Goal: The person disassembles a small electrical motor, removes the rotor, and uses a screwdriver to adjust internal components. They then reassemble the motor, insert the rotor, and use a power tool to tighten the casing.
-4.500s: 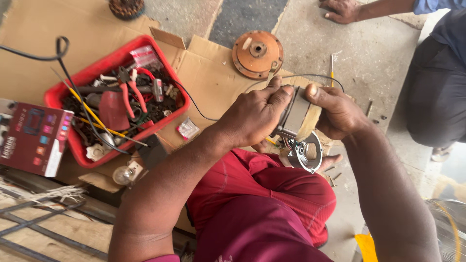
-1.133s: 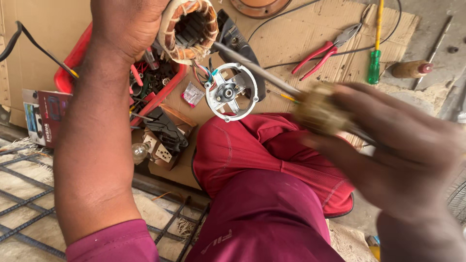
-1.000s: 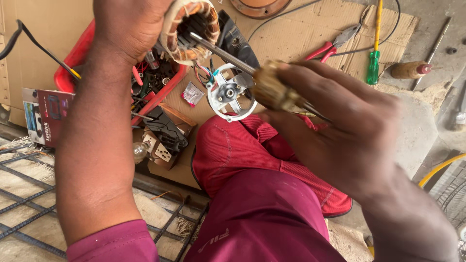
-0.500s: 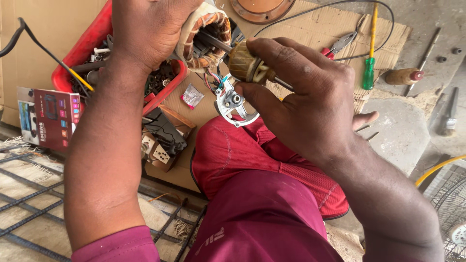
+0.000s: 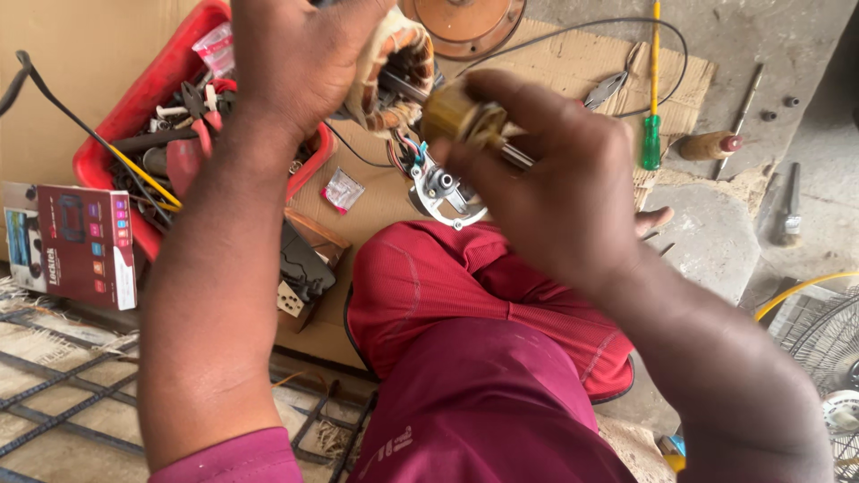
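My left hand (image 5: 309, 63) grips a fan motor stator (image 5: 398, 67) with tan and copper windings, held up over the cardboard. My right hand (image 5: 559, 179) holds the brass-coloured rotor (image 5: 456, 116) by its steel shaft (image 5: 517, 157), its end close against the stator's open side. A silver motor end cover (image 5: 445, 192) hangs below on coloured wires. My red-trousered legs fill the lower middle.
A red tray (image 5: 116, 148) of pliers and wires sits at left, a dark red box (image 5: 76, 241) beside it. On the cardboard (image 5: 573, 63) lie a green-handled screwdriver (image 5: 652, 134), pliers (image 5: 613, 85), an orange round cover (image 5: 465, 18). A fan grille (image 5: 823, 358) at right.
My right hand has brought the rotor up from the lower right toward the stator. Earlier both hands held the motor low over my lap.
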